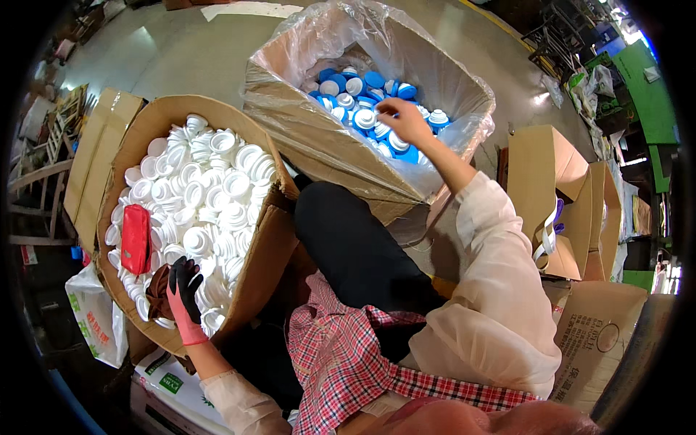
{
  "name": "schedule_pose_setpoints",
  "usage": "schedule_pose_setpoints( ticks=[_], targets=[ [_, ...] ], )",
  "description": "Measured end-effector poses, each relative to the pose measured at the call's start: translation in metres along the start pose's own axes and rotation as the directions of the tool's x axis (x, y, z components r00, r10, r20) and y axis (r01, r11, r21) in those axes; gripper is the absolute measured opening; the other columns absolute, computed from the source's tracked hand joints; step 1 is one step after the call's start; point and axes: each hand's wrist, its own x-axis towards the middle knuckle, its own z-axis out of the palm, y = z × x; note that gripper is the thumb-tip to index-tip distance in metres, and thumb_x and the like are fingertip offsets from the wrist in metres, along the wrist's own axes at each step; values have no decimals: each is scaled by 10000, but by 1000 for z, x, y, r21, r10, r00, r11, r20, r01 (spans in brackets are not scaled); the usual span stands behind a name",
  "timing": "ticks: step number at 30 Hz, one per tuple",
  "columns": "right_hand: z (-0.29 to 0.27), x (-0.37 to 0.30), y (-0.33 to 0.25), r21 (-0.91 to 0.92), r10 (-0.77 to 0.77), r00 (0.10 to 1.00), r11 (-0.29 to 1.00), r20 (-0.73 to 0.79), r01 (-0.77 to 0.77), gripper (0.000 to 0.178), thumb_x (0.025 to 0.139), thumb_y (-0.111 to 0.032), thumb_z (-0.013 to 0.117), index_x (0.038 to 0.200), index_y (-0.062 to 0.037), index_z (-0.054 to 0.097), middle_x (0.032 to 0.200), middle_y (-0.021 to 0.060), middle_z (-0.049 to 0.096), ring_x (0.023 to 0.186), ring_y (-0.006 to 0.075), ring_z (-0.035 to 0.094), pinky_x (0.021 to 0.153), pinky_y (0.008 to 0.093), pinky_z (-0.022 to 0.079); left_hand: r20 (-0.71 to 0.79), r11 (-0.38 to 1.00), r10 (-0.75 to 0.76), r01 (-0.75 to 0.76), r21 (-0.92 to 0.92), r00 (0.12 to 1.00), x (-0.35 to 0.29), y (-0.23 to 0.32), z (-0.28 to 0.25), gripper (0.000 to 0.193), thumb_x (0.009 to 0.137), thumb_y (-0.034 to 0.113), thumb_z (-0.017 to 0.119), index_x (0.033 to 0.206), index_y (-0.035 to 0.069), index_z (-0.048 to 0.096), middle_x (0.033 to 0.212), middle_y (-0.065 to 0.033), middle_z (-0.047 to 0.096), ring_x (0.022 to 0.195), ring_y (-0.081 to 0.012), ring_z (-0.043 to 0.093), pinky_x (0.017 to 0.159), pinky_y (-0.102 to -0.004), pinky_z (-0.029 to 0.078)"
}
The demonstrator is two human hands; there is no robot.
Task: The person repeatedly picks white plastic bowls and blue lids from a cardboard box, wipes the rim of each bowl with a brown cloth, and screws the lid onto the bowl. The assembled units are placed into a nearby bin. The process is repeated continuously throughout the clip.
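My left hand (186,293), in a pink and black glove, hovers over the near end of a cardboard box (272,225) filled with white plastic caps (192,192). Its fingers are slightly bent and apart, and I see nothing in them. Beside it lies a crumpled brown cloth-like thing (157,292). A red pouch (135,239) rests on the caps further up. My bare right hand (406,122) reaches over a plastic-lined carton (290,119) holding blue-and-white caps (377,90). Its fingers are loosely curled and apart, just above the caps, with nothing visible between them.
Opened cardboard boxes (533,181) stand to the right, and a flattened printed carton (598,341) lies nearer. A white plastic bag (98,319) sits left of the white-cap box. My dark-trousered knee (348,225) is between the two containers. A wooden rack (47,181) stands far left.
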Motion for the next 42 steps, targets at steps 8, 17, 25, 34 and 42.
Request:
schedule_pose_setpoints(
  ticks=[8, 17, 25, 34, 42],
  targets=[
    [108, -72, -230, 264, -748, 477, 629, 462, 731, 207, 849, -169, 651, 994, -32, 594, 907, 145, 581, 870, 347, 581, 749, 422, 482, -364, 905, 326, -400, -148, 872, -68, 45, -88, 378, 964, 196, 526, 1261, -37, 542, 1188, -127, 606, 1091, -224, 602, 923, -355, 498],
    [232, -130, -297, 416, -767, 171, 504, 619, 756, 256, 753, -10, 690, 993, 0, 602, 1012, 165, 576, 956, 353, 563, 817, 391, 473, -798, 979, 23, -175, -104, 602, -235, -99, -295, 340, 932, 314, 590, 1116, 30, 630, 992, -72, 675, 890, -157, 646, 739, -277, 504],
    [326, -142, -279, 323, -627, 491, 756, 605, 569, 105, 825, -11, 652, 925, 8, 628, 989, 143, 610, 914, 299, 598, 804, 348, 473, -898, 893, -242, 445, -58, 367, -271, -379, -373, 384, 803, 319, 702, 1053, 30, 664, 992, -178, 687, 902, -266, 652, 810, -352, 499],
    [334, -139, -291, 139, -552, 459, 731, 696, 668, 62, 819, -51, 642, 857, -5, 624, 870, 144, 618, 796, 314, 596, 701, 357, 472, -798, 737, -132, 597, 318, 588, -41, -337, -377, 639, 851, 407, 621, 1357, 57, 446, 1370, -212, 474, 1286, -351, 427, 1060, -399, 366],
    [346, -129, -299, 106, -546, 447, 709, 709, 698, 46, 753, 11, 639, 788, -5, 613, 767, 131, 617, 667, 313, 572, 592, 372, 452, -835, 720, -31, 592, 363, 549, 127, -359, -445, 711, 793, 401, 666, 1346, 20, 433, 1340, -212, 483, 1234, -350, 473, 1030, -383, 399]
  ],
)
